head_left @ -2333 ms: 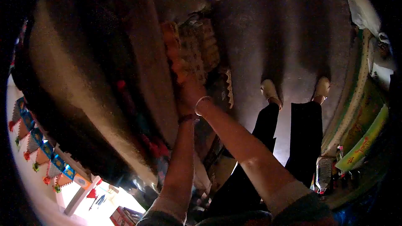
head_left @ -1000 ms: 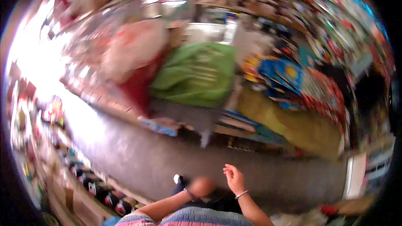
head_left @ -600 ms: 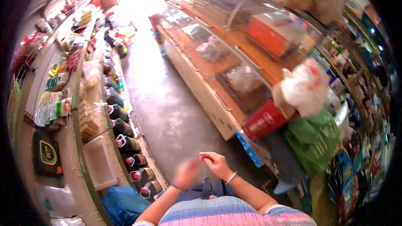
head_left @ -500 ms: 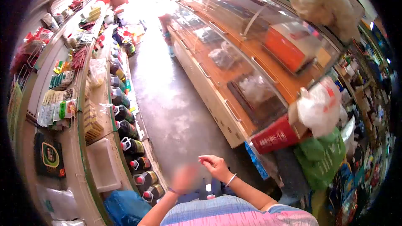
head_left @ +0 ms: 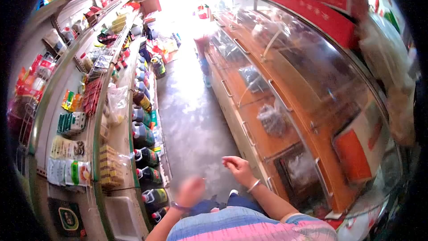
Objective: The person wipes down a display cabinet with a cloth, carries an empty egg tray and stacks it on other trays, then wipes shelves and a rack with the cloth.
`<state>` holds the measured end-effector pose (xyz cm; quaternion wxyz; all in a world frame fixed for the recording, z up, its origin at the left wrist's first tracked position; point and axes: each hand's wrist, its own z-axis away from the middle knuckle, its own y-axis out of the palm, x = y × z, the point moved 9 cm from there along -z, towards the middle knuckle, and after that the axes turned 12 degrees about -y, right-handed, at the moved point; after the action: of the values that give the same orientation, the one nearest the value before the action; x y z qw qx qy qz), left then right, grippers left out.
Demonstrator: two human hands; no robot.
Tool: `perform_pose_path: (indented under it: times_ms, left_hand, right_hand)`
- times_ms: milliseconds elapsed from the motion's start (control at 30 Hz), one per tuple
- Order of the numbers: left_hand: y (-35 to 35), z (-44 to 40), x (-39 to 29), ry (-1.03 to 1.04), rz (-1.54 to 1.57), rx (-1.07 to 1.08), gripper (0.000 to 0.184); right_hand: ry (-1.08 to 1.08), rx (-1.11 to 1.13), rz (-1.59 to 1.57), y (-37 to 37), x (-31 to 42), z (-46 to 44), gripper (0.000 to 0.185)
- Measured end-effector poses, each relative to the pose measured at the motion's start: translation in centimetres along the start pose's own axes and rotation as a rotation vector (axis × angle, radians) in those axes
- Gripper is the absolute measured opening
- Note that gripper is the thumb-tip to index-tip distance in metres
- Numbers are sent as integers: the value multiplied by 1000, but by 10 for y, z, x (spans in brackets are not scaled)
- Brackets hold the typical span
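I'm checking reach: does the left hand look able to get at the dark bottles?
Probably yes, perhaps by bending: nothing visible stands between the left hand and the dark bottles low down.

Shop aisle (head_left: 194, 129), stocked shelves (head_left: 87, 203), bottles (head_left: 146, 156), display counter (head_left: 307, 142)

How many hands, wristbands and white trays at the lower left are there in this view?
Hands: 2, a partly blurred left hand and a right hand
Wristbands: 2, a dark wristband and a pale wristband
White trays: 1, a white tray at the lower left
Total: 5
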<state>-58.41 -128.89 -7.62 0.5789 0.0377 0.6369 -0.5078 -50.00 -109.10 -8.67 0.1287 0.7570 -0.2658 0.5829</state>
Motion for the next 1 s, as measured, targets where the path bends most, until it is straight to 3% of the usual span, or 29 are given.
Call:
perform_pose_path:
  times_ms: [167,200,267,400,467,667,833,967,1000]
  left_hand:
    - [-57,-74,54,5,1,-208,20]
    - [-66,-93,80,-129,131,-211,20]
    - [-81,-133,120,-195,140,-215,20]
    - [-149,-227,150,-224,179,-256,19]
    - [-189,-281,140,-197,251,-303,20]
    - [-274,-471,125,-100,213,-178,20]
    - [-298,-619,105,-45,278,-43,21]
    - [-309,-735,111,-158,378,25,21]
    - [-316,-764,114,-109,353,-50,21]
  right_hand:
    - [-122,309,-47,92,7,-141,19]
    - [-166,344,-49,109,9,-171,18]
    - [-253,402,-53,144,3,-222,16]
    - [-240,496,120,196,-41,-322,17]
    - [-145,476,60,209,-74,-365,17]
    - [41,326,85,199,-149,-493,19]
    - [329,35,-168,175,-242,-586,21]
    - [408,-70,-279,167,-306,-697,25]
    - [423,-65,-308,171,-320,-733,26]
